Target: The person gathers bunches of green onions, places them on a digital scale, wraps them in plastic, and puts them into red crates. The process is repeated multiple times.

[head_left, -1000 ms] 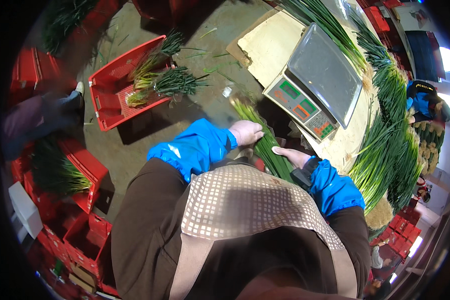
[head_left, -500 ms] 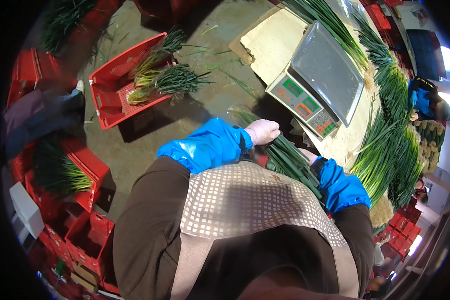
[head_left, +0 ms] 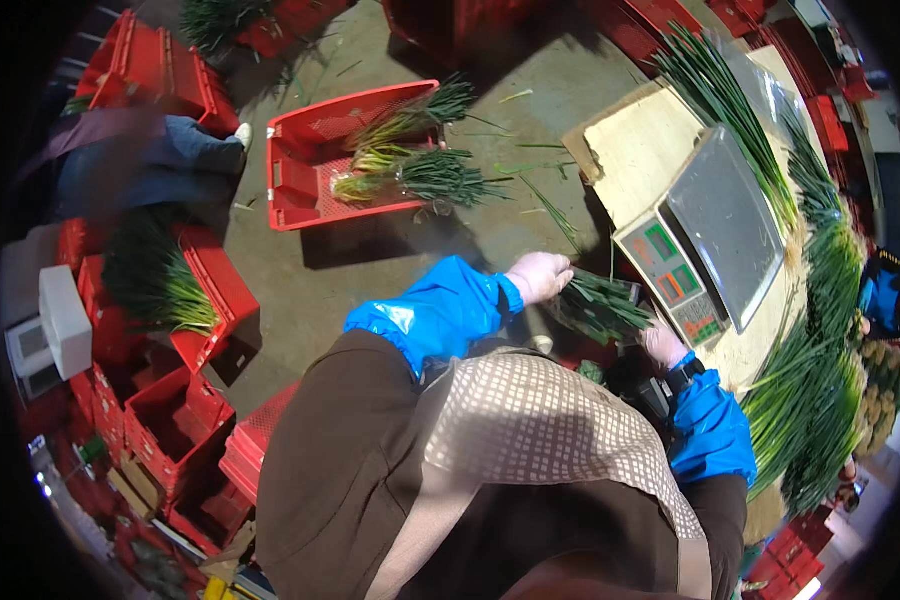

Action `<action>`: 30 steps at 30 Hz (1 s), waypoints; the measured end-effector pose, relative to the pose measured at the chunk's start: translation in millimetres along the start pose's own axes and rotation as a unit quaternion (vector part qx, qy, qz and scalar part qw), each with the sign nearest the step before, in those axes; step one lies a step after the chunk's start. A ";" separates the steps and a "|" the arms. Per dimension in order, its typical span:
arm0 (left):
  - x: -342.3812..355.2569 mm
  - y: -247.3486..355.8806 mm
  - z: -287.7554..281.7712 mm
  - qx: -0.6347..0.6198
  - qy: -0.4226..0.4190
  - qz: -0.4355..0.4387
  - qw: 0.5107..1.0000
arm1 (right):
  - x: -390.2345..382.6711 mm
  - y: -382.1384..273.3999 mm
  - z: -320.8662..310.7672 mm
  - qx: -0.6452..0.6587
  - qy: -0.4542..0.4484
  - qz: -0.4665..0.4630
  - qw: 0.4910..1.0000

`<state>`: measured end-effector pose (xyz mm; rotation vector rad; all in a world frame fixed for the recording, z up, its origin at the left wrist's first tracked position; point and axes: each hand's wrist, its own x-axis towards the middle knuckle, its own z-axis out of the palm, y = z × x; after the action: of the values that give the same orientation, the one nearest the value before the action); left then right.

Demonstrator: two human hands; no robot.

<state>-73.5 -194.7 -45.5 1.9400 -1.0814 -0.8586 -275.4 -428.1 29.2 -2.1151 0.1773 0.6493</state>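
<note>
The counter (head_left: 625, 150) has its left edge beside the scale (head_left: 725, 225), whose keypad end comes close to that edge, just beyond the right hand (head_left: 662, 343). Onions (head_left: 810, 385) are heaped along the counter to the right of the scale, and more stalks (head_left: 735, 135) lie past its far side, so the room there is narrow. To the left, a wide stretch of floor (head_left: 380, 245) runs between the left hand (head_left: 540, 277) and the red crate (head_left: 300, 180), with loose leaves (head_left: 550, 210) strewn nearer the counter. The apron (head_left: 550, 400) closes off the near side.

The bunch (head_left: 600, 308) is held in the air between the hands, left of the scale and off the counter, slanting down from left to right. The left fingers are curled tight about its left end. The right fingers are at its other end, by the leaf tips; whether they pinch it or only touch it, I cannot tell.
</note>
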 end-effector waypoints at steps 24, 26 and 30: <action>-40.0 -73.1 -243.1 -0.210 0.371 -0.105 0.898 | -78.1 0.4 79.3 0.486 0.186 0.191 0.832; -30.1 -61.7 -196.0 -0.298 0.290 -0.107 0.903 | -121.0 19.7 94.1 0.469 0.281 0.194 0.815; -17.5 -6.5 -84.0 -0.250 0.045 -0.105 0.961 | -195.0 107.1 90.8 0.210 0.541 0.271 0.768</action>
<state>-9.5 -153.3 -5.5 1.6558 -0.5389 -1.0324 -514.5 -441.0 9.1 -1.7221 1.4651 -0.3911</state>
